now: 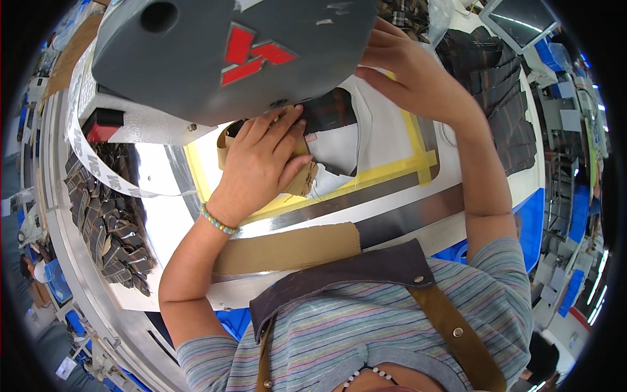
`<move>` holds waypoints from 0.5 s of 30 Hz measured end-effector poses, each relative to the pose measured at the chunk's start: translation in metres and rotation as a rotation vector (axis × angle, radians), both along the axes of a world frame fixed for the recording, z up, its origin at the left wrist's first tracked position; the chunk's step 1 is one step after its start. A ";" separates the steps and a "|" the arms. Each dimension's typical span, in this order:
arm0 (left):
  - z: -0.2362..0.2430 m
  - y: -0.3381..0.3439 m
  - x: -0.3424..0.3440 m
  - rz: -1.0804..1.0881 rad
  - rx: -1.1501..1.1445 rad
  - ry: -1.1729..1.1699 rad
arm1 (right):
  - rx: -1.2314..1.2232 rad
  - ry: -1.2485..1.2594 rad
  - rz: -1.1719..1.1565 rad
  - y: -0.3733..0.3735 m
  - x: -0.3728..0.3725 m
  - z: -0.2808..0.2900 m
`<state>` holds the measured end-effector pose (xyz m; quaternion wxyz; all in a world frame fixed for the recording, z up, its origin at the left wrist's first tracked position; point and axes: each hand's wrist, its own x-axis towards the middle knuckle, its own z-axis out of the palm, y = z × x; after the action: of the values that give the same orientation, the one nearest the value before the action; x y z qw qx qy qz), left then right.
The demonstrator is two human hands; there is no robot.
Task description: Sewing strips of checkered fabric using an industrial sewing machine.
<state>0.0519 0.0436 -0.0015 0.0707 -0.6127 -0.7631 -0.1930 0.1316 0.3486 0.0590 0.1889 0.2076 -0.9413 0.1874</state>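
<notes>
My left hand (256, 163), with a beaded bracelet at its wrist, lies with fingers stretched over a tan piece of material (302, 181) with frayed threads at its edge. This sits below the grey machine head (196, 72), which bears a red emblem. Beside the fingertips, dark plaid fabric (330, 111) shows in an opening of the white work surface (385, 130). My right hand (408, 75) is raised at the right side of the machine head, fingers extended and apart from the thumb. The machine hides some of its fingertips, and I see nothing held there.
Yellow tape (366, 171) frames the work surface. A brown strip (287, 249) lies along the table's front edge. Plaid pieces are heaped at left (108, 232) and stacked at right (499, 98). A white printed ribbon (98, 168) loops down at left; a blue bin (532, 225) stands at right.
</notes>
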 end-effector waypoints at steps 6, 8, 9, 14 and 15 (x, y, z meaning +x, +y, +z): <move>0.000 -0.001 -0.001 0.013 0.001 -0.039 | 0.094 -0.186 0.169 -0.022 0.020 -0.042; -0.001 0.001 -0.001 0.014 0.006 -0.042 | 0.078 -0.031 0.240 -0.021 0.012 -0.069; -0.002 0.003 -0.001 0.019 0.013 -0.045 | 0.057 -0.019 0.223 -0.019 0.012 -0.078; 0.000 -0.002 0.003 0.021 0.002 -0.059 | 0.072 -0.017 0.229 -0.025 0.013 -0.078; 0.000 -0.002 0.003 0.022 0.001 -0.057 | 0.062 -0.028 0.229 -0.024 0.012 -0.078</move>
<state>0.0547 0.0415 -0.0016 0.0512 -0.5984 -0.7714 -0.2100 0.1438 0.3243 -0.0191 0.1465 0.3171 -0.9193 0.1816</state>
